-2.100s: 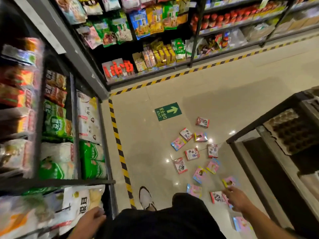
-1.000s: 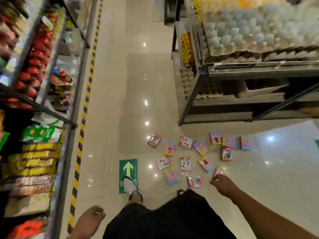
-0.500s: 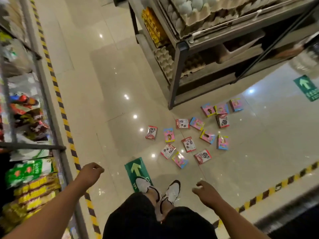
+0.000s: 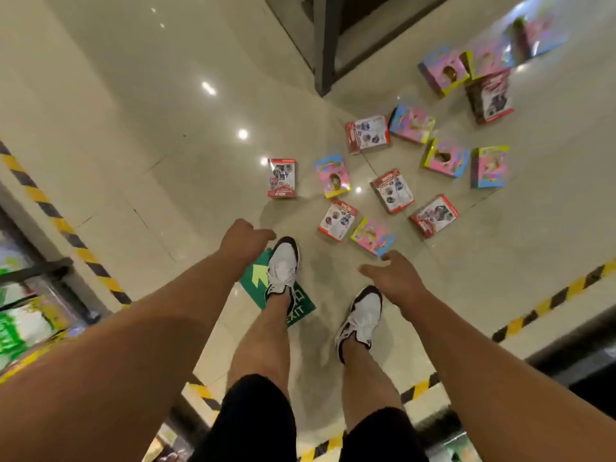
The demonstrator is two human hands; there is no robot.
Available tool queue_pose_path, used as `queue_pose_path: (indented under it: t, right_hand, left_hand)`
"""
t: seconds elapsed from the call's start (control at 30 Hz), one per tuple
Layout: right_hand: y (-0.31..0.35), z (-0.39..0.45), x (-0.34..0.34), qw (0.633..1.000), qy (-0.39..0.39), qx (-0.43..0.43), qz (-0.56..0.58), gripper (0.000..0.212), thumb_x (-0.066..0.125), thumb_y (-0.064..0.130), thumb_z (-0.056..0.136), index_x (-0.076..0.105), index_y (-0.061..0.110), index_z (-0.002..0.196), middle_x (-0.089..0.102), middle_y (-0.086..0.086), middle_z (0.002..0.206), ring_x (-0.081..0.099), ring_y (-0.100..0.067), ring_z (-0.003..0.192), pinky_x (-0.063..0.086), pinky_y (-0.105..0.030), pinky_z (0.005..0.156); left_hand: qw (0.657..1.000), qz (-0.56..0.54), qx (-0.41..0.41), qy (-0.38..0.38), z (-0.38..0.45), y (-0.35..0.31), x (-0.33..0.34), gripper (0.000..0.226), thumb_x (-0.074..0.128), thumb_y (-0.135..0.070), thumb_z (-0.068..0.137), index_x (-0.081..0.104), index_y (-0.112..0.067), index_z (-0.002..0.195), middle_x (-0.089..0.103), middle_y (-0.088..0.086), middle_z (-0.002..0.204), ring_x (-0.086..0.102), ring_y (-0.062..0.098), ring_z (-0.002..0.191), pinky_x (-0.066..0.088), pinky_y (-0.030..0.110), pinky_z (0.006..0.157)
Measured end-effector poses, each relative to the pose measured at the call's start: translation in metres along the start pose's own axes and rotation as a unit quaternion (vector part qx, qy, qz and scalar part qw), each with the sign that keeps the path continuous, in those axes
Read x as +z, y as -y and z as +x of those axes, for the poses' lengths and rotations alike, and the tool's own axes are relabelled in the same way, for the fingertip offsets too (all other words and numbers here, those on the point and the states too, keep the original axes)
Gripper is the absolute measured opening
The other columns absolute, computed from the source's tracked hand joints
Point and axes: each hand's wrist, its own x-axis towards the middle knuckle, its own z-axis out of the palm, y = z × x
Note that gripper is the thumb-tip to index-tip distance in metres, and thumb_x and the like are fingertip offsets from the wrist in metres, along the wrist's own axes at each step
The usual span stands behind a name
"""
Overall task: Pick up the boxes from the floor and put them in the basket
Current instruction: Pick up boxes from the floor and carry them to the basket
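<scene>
Now the left hand (image 4: 245,240) and right hand (image 4: 393,278) hang loose and hold nothing, reaching toward small pink and red cardboard boxes (image 4: 373,236) scattered right of centre.

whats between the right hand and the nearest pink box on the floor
Nothing: in the head view the right hand hangs open just short of the pink box.

Boxes (image 4: 393,191) on floor (image 4: 140,121) ahead-right of shoes (image 4: 282,268)

The person wears black shorts (image 4: 256,425) and white sneakers (image 4: 282,266) with dark, perhaps deep purple, trim at toe and heel. Both arms are bare with no sleeves; left hand (image 4: 243,240) and right hand (image 4: 396,278) without gloves.
</scene>
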Motion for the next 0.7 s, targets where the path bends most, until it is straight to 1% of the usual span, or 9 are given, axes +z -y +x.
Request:
queue_pose_path:
  t: [0.07,0.13,0.27,0.33,0.4,0.5,0.57,0.67,0.7]
  right_hand:
    - [0.003,0.049,0.028,0.999,-0.017,0.017,0.026,0.083,0.078,0.044,0.079,0.039,0.015,0.147,0.054,-0.005,0.128,0.057,-0.025,0.112,0.049,-0.037,0.094]
    - [0.001,0.109,0.065,0.999,-0.028,0.027,0.036,0.090,0.080,0.042,0.078,0.034,0.014,0.149,0.050,-0.009,0.140,0.055,-0.027,0.122,0.047,-0.033,0.094]
    - [0.000,0.211,0.125,0.997,-0.046,0.054,0.040,0.084,0.082,0.038,0.076,0.037,0.014,0.143,0.053,-0.001,0.115,0.053,-0.016,0.096,0.041,-0.025,0.078]
    - [0.000,0.254,0.151,0.994,-0.080,0.042,0.053,0.098,0.083,0.052,0.059,0.040,0.020,0.142,0.059,0.001,0.117,0.060,-0.018,0.106,0.049,-0.029,0.084]
    - [0.002,0.294,0.170,0.992,-0.110,0.039,0.046,0.119,0.083,0.059,0.053,0.028,0.020,0.151,0.054,-0.011,0.131,0.055,-0.030,0.121,0.050,-0.039,0.100]
    - [0.013,0.337,0.183,0.988,-0.146,0.048,0.031,0.129,0.084,0.055,0.066,0.002,0.018,0.159,0.026,-0.021,0.155,0.034,-0.035,0.141,0.039,-0.044,0.111]
    - [0.019,0.354,0.191,0.984,-0.169,0.060,-0.005,0.131,0.081,0.061,0.067,-0.004,0.021,0.158,0.011,-0.018,0.161,0.029,-0.037,0.144,0.039,-0.046,0.110]
    - [0.023,0.362,0.204,0.974,-0.210,0.065,-0.046,0.132,0.079,0.059,0.071,-0.011,0.016,0.157,0.016,-0.019,0.156,0.038,-0.041,0.134,0.046,-0.046,0.100]
    - [0.023,0.361,0.206,0.973,-0.218,0.056,-0.056,0.130,0.078,0.058,0.073,-0.012,0.015,0.157,0.017,-0.018,0.154,0.038,-0.040,0.133,0.047,-0.045,0.099]
  left_hand:
    - [1.000,0.015,-0.010,0.002,0.055,-0.003,0.019,0.068,0.076,-0.036,0.083,0.050,0.002,0.132,0.056,0.022,0.130,0.058,0.035,0.111,0.051,0.041,0.087]
    - [0.999,0.045,-0.014,0.003,0.118,-0.002,0.039,0.077,0.077,-0.038,0.082,0.043,0.000,0.140,0.052,0.018,0.136,0.055,0.034,0.115,0.049,0.037,0.089]
    - [0.994,0.103,-0.010,-0.026,0.228,0.002,0.074,0.094,0.079,-0.051,0.072,0.039,-0.005,0.143,0.048,0.019,0.138,0.053,0.038,0.122,0.052,0.049,0.101]
    - [0.993,0.115,-0.016,-0.037,0.272,0.002,0.096,0.099,0.080,-0.056,0.069,0.036,-0.009,0.144,0.043,0.017,0.140,0.049,0.037,0.127,0.049,0.050,0.105]
    - [0.992,0.116,-0.017,-0.052,0.309,-0.005,0.118,0.106,0.082,-0.060,0.064,0.034,-0.011,0.144,0.040,0.014,0.141,0.047,0.035,0.130,0.046,0.047,0.108]
    - [0.986,0.126,0.001,-0.106,0.357,-0.021,0.146,0.112,0.085,-0.059,0.058,0.034,-0.008,0.143,0.042,0.013,0.138,0.049,0.033,0.129,0.046,0.044,0.108]
    - [0.982,0.130,0.005,-0.135,0.382,-0.027,0.167,0.118,0.086,-0.056,0.056,0.031,-0.004,0.146,0.044,0.014,0.140,0.051,0.033,0.128,0.046,0.042,0.107]
    - [0.941,0.163,-0.017,-0.297,0.398,-0.030,0.184,0.108,0.089,-0.052,0.056,0.044,-0.011,0.145,0.057,0.007,0.129,0.062,0.028,0.113,0.049,0.036,0.095]
    - [0.945,0.155,-0.022,-0.286,0.391,-0.032,0.185,0.104,0.089,-0.049,0.060,0.042,-0.011,0.145,0.055,0.007,0.130,0.061,0.029,0.115,0.048,0.036,0.095]
